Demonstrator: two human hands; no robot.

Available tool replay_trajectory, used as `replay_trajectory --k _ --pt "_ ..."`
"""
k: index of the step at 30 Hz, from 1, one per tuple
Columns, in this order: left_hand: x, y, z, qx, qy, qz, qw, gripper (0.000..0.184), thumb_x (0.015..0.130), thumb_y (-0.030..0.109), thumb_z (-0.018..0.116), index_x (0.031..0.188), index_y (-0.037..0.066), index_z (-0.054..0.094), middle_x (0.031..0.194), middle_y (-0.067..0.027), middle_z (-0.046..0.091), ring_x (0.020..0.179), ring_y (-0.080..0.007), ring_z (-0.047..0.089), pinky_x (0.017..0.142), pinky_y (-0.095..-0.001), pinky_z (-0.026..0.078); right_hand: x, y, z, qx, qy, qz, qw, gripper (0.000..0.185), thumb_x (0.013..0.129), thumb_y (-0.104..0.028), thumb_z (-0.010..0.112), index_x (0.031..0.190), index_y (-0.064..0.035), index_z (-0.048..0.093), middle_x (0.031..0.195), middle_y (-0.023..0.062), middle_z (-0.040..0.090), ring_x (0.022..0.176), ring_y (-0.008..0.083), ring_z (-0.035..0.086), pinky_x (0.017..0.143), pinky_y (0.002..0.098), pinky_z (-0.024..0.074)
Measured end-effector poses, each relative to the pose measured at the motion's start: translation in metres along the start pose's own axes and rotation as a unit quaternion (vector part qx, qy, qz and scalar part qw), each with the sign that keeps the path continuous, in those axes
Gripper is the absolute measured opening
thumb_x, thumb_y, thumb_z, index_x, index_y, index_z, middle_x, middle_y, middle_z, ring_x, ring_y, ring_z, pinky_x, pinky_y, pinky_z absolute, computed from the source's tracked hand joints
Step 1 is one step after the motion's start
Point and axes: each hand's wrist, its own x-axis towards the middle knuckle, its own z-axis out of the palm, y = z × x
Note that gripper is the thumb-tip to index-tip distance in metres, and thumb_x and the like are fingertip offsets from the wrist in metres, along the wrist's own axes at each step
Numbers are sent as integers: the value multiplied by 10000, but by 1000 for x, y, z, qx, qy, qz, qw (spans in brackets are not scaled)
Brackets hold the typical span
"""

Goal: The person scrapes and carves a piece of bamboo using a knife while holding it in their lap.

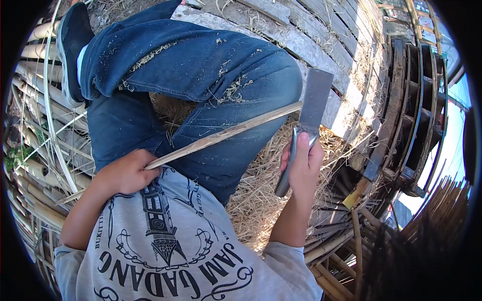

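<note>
My left hand is closed around the lower end of a long, narrow bamboo strip. The strip slants up to the right across my jeans, and its far tip lies close beside the blade of a cleaver; whether they touch I cannot tell. My right hand grips the cleaver by its dark handle, thumb laid along the metal collar at the base of the blade. The broad, dark blade points upward, away from me. Pale shavings cling to the jeans over my bent knee.
Loose shavings cover the ground between my leg and right arm. Weathered wooden planks lie ahead. A dark metal rack-like structure stands at right, with bamboo poles below it. More bamboo poles lie along the left.
</note>
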Motion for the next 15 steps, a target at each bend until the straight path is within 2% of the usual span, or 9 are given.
replay_trajectory --k 3,7,9,10,11,12,15 --pt "0 0 -3 6 -6 -3 1000 296 844 215 541 807 -69 618 657 -232 582 623 -331 588 603 -401 441 -6 3 10 -15 20 -22 999 273 978 -253 486 853 -14 526 550 10 504 448 66 474 407 212 363" --pt "0 4 -2 -7 -3 -9 1000 293 842 208 542 797 -73 613 635 -225 574 593 -326 570 592 -399 433 -1 2 -8 -50 -21 -28 998 277 978 -260 487 867 -10 527 548 9 500 438 69 470 400 216 362" --pt "1 7 -5 10 -30 -49 998 263 835 201 566 896 -39 653 731 -207 630 700 -290 618 657 -359 462 5 1 -11 -52 -30 -19 998 284 982 -267 477 866 -13 528 554 12 506 438 70 475 397 216 365" --pt "3 5 -3 4 -29 -54 998 263 835 201 566 896 -39 653 731 -207 630 700 -290 618 657 -359 462 8 3 -9 -14 -8 -13 1000 317 989 -299 452 858 -17 516 556 27 503 427 79 469 388 221 366" --pt "3 1 -2 -12 -20 -24 999 272 842 204 552 846 -57 632 677 -212 599 641 -295 592 624 -374 446 9 6 -6 25 14 -5 1000 351 995 -331 426 850 -21 504 559 41 499 416 89 464 379 226 368" --pt "2 0 -2 -23 -11 7 1000 294 848 206 539 796 -75 610 622 -217 568 583 -300 565 591 -390 431 6 10 0 -9 -32 -27 999 360 996 -341 424 858 -17 501 559 46 498 412 96 464 377 230 371" --pt "-4 9 -1 -22 31 -7 999 301 854 213 538 801 -74 612 623 -215 569 588 -291 569 594 -383 433 -3 5 1 -29 -24 -24 999 293 988 -274 455 869 -15 521 563 22 506 440 69 475 396 206 361"
